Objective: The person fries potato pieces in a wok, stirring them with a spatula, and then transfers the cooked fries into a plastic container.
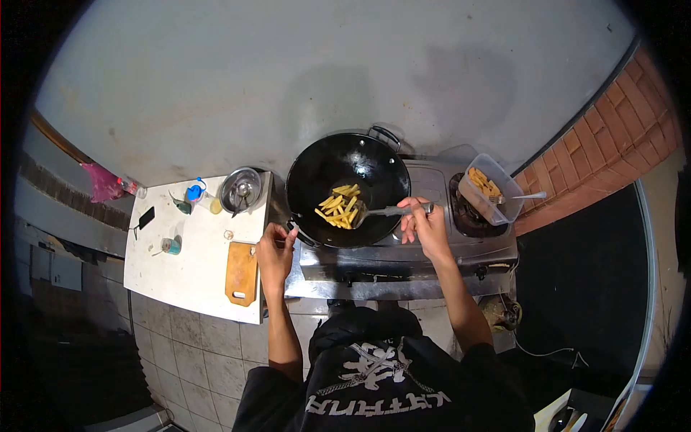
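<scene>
A black wok (345, 173) sits on the left burner of a steel gas stove (403, 266), with yellow potato sticks (340, 206) lying in its near half. My right hand (425, 225) grips the handle of a metal spatula (381, 212) whose blade rests among the sticks. My left hand (275, 252) holds the wok's near-left handle at the rim.
A clear plastic tub (497, 191) with more potato sticks and a fork sits on the right burner. Left of the stove, a white counter (165, 277) carries a wooden cutting board (242, 273), a steel bowl (241, 189), small bottles and a phone. A brick wall rises at right.
</scene>
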A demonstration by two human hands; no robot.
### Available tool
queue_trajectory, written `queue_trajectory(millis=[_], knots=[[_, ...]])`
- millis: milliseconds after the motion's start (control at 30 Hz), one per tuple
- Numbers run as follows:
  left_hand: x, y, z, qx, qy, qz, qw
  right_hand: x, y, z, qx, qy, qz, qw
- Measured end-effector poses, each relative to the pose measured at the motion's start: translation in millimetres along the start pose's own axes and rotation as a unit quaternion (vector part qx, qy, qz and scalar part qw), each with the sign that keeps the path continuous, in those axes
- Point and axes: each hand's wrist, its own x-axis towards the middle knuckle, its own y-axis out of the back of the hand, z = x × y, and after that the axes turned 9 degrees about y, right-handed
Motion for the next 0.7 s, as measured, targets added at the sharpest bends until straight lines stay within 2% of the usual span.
queue_trajectory(millis=[267,367,500,567,700], knots=[[0.3,-5.6,15.6,-0.002,-0.004,-0.005,1.000,2.8,18.0,-21.7,-0.021,0.041,0.014,0.999],[2.5,-13.6,18.1,0.000,-0.048,0.018,0.999,0.7,22.9,-27.0,-0.010,0.043,0.029,0.999],[2.7,-21.9,27.8,-0.043,-0.048,0.007,0.998,-1.8,30.7,-33.3,-0.019,0.055,0.034,0.998],[3.4,-28.7,30.1,-0.060,-0.076,0.003,0.995,-3.0,34.8,-39.4,-0.010,0.044,0.048,0.998],[1.1,-41.9,42.1,-0.125,-0.055,-0.042,0.990,-6.4,49.4,-56.7,-0.006,0.040,0.069,0.997]])
